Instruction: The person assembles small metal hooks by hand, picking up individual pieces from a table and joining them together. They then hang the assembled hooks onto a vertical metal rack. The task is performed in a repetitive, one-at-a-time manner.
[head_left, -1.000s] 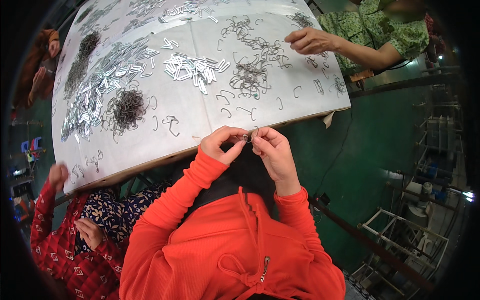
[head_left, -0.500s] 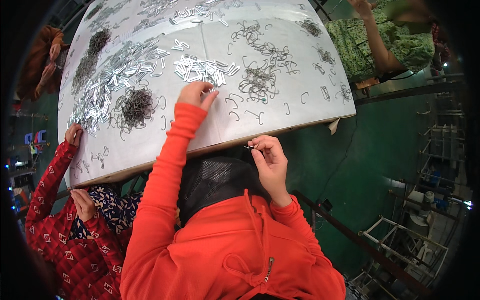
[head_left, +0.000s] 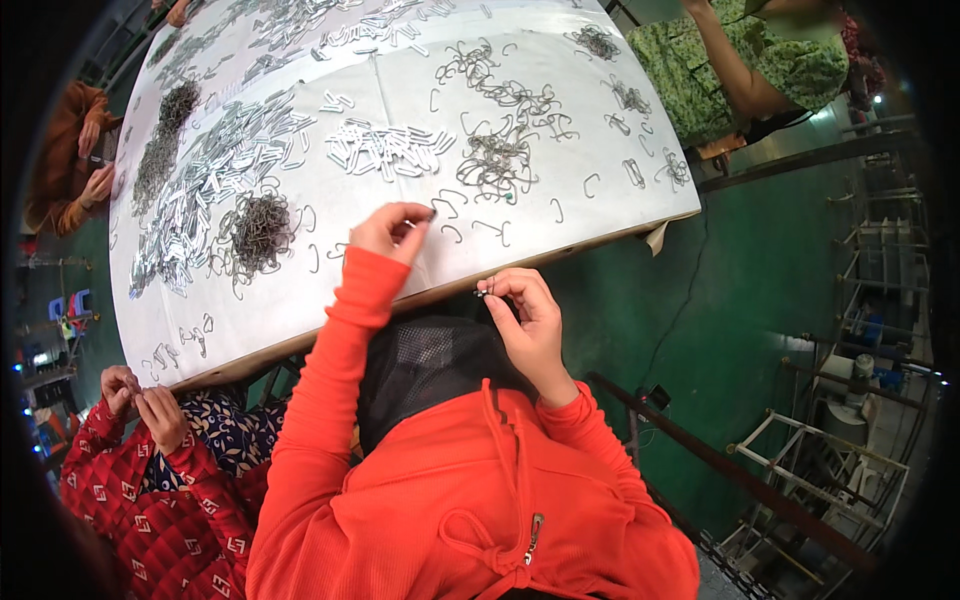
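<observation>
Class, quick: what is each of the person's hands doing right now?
Left hand: fingertips pinched on a small wire hook above the white table.
Right hand: pinched shut on a small metal piece.

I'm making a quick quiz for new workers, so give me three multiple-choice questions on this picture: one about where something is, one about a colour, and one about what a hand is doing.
1. Where is the left hand?
A. Over the white table, among loose wire hooks
B. In the lap
C. On the green floor

2. What colour are the person's sleeves?
A. Blue
B. Orange-red
C. Grey

3. What is the state of the right hand?
A. Flat and open on the table
B. Hanging empty at the side
C. Fingertips pinched on a small metal piece

Answers:
1 A: the hand is over the white table, near scattered wire hooks.
2 B: both sleeves are orange-red.
3 C: its grip is closed on the small metal piece, just off the table's edge.
</observation>
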